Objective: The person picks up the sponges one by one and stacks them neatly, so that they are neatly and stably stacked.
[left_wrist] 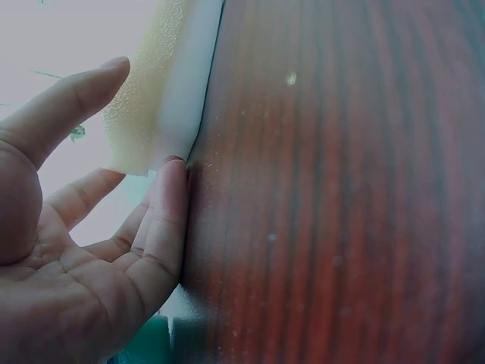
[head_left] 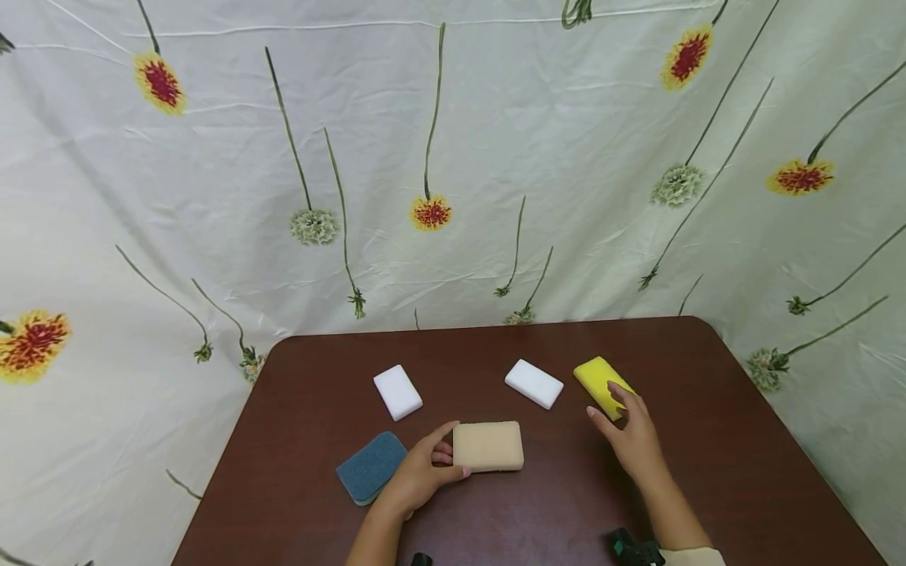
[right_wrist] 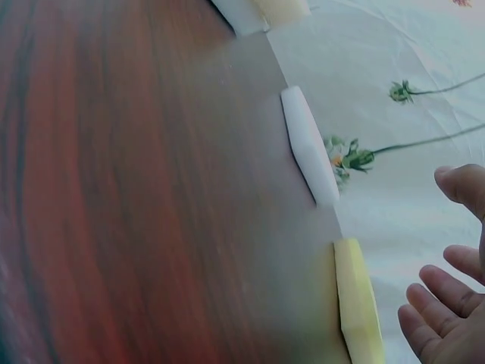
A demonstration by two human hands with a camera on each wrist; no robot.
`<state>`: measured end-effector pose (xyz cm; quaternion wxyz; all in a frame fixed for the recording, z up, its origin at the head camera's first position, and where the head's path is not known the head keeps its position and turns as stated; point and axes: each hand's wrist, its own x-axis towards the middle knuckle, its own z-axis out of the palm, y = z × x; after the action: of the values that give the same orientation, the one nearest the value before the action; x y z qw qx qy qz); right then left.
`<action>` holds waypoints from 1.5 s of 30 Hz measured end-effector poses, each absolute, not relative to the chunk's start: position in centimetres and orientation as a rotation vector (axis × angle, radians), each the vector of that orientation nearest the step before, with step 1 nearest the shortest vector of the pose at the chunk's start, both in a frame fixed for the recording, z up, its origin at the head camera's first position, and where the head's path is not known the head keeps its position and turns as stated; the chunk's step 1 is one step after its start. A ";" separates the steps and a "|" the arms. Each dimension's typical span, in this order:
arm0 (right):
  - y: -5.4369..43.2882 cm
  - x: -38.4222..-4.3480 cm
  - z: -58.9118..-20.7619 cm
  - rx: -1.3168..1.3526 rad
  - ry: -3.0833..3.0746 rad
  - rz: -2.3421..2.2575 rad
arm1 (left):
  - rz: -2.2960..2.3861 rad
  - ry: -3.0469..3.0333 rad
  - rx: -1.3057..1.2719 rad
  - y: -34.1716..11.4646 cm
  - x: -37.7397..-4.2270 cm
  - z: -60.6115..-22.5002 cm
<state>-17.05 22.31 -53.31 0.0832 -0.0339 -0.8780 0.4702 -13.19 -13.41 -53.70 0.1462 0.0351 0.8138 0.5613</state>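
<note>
My left hand (head_left: 419, 478) is at the left end of a beige sponge (head_left: 490, 446), its thumb by the near corner and index finger by the far corner. Seen from the left wrist, the beige layer lies over a white layer (left_wrist: 188, 83), and the fingers (left_wrist: 168, 201) are loosely bent at its end. My right hand (head_left: 635, 442) hovers around the near end of a yellow sponge (head_left: 596, 377) with thumb and fingers spread. The right wrist view has a gap between that hand and the yellow sponge (right_wrist: 356, 303).
Two white blocks lie farther back, one at the left (head_left: 398, 391) and one at the right (head_left: 534, 383). A blue sponge (head_left: 371, 467) rests beside my left wrist. The brown table (head_left: 736, 424) ends at a flowered white cloth (head_left: 382, 173).
</note>
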 end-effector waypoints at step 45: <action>25.3 -17.7 -54.4 -0.484 -2.821 1.348 | 1.656 2.297 0.089 -13.7 -13.1 -53.9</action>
<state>-17.68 25.28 -54.43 -0.0111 -0.1530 -0.8916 0.4260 -13.14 -13.67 -53.88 0.1538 0.0309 0.8012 0.5775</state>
